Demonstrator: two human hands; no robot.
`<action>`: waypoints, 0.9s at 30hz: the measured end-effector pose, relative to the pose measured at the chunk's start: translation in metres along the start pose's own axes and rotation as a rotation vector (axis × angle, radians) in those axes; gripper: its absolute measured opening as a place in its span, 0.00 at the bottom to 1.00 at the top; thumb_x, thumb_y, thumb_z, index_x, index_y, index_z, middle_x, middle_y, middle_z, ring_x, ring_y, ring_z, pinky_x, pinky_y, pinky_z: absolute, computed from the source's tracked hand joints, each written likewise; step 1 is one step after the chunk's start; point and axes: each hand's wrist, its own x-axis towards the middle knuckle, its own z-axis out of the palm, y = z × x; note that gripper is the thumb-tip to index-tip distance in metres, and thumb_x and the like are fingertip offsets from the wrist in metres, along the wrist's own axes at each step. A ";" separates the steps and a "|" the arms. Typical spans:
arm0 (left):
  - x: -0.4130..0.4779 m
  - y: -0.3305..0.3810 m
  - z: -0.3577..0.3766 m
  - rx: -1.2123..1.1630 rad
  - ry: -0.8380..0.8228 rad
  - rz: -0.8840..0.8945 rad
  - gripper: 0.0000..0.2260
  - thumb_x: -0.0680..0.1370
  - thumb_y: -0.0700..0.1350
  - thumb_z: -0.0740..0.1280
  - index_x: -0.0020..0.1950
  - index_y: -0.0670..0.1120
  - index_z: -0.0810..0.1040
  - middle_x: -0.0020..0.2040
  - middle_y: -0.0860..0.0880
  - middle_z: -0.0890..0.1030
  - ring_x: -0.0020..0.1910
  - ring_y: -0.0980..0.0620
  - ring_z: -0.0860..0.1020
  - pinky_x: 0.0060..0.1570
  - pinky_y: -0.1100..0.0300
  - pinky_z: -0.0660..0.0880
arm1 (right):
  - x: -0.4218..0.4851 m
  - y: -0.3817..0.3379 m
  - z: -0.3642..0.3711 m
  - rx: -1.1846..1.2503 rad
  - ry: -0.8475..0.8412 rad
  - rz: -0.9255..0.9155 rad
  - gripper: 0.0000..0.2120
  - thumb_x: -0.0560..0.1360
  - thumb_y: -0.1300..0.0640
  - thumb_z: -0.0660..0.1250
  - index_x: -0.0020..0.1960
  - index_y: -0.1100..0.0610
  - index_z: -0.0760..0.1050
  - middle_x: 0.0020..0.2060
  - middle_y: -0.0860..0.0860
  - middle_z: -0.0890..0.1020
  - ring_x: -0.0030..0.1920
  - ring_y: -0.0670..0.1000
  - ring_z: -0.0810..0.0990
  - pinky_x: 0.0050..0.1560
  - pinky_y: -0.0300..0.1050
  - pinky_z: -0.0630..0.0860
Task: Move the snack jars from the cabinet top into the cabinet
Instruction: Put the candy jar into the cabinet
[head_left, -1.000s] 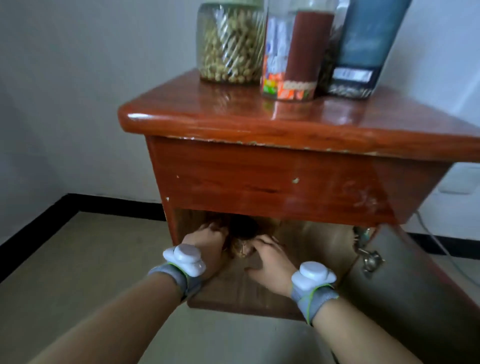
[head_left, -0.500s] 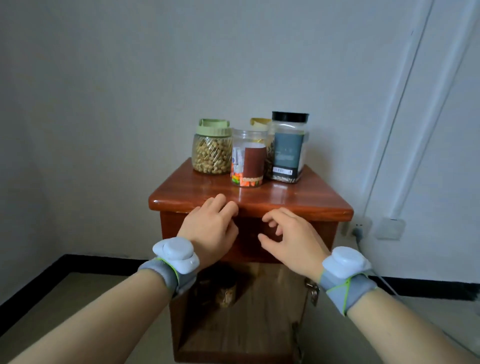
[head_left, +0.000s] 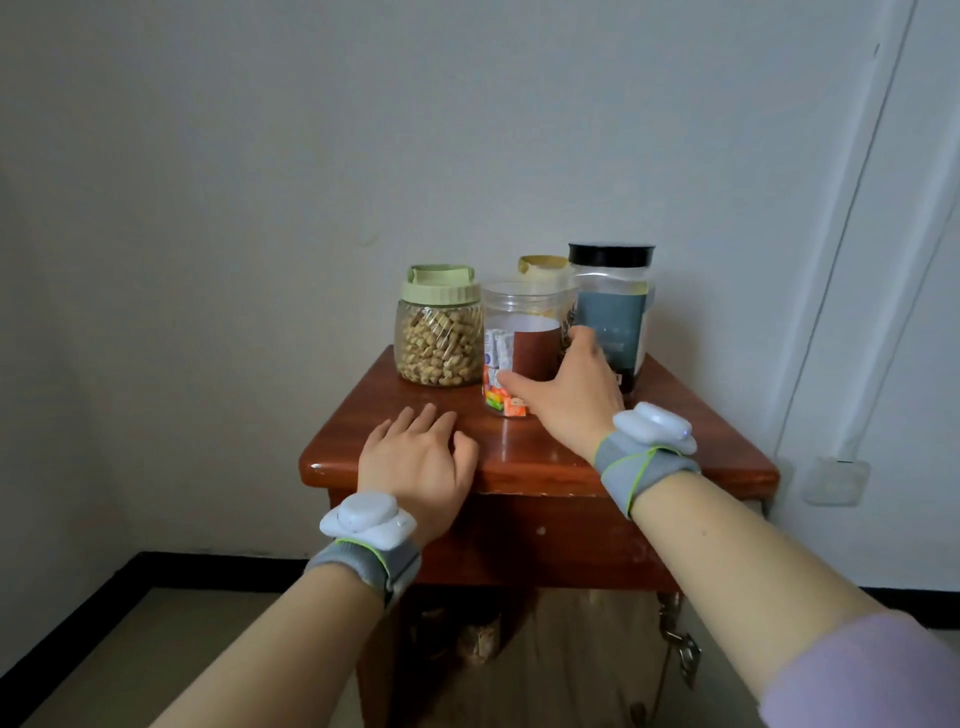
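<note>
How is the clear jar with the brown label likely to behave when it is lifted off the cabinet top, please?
The clear jar with the brown label looks rigid and smooth-walled, so it may be a little slippery. Only its lower part holds wrapped sweets, so it is probably light and bottom-heavy. The right hand wraps its lower half, which should keep it upright.

Left hand (head_left: 418, 464): palm down, fingers loosely spread and pointing forward, holding nothing. Right hand (head_left: 570, 393): reached further forward, thumb out to the left, fingers curved in an open cup, not closed. Both forearms bare, each wrist wearing a grey band with a white device.
</note>
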 end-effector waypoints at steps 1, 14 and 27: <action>0.000 0.000 0.002 0.000 0.012 0.003 0.34 0.71 0.57 0.39 0.67 0.52 0.74 0.70 0.49 0.75 0.71 0.47 0.69 0.71 0.54 0.62 | 0.005 -0.004 0.007 0.034 0.039 0.024 0.38 0.65 0.41 0.75 0.64 0.62 0.64 0.61 0.58 0.75 0.62 0.61 0.74 0.57 0.53 0.73; 0.002 -0.002 0.007 -0.006 0.034 -0.014 0.28 0.74 0.54 0.44 0.66 0.52 0.75 0.69 0.49 0.76 0.71 0.47 0.70 0.69 0.54 0.63 | 0.010 -0.004 0.019 0.108 0.169 0.174 0.36 0.61 0.40 0.75 0.58 0.62 0.66 0.54 0.58 0.78 0.54 0.60 0.77 0.46 0.49 0.72; -0.069 -0.013 0.027 -0.197 0.188 0.086 0.24 0.80 0.54 0.52 0.74 0.48 0.63 0.75 0.47 0.64 0.77 0.47 0.56 0.75 0.52 0.47 | -0.107 0.022 -0.052 0.427 -0.066 -0.031 0.33 0.56 0.41 0.73 0.57 0.52 0.69 0.47 0.42 0.81 0.48 0.40 0.81 0.49 0.41 0.77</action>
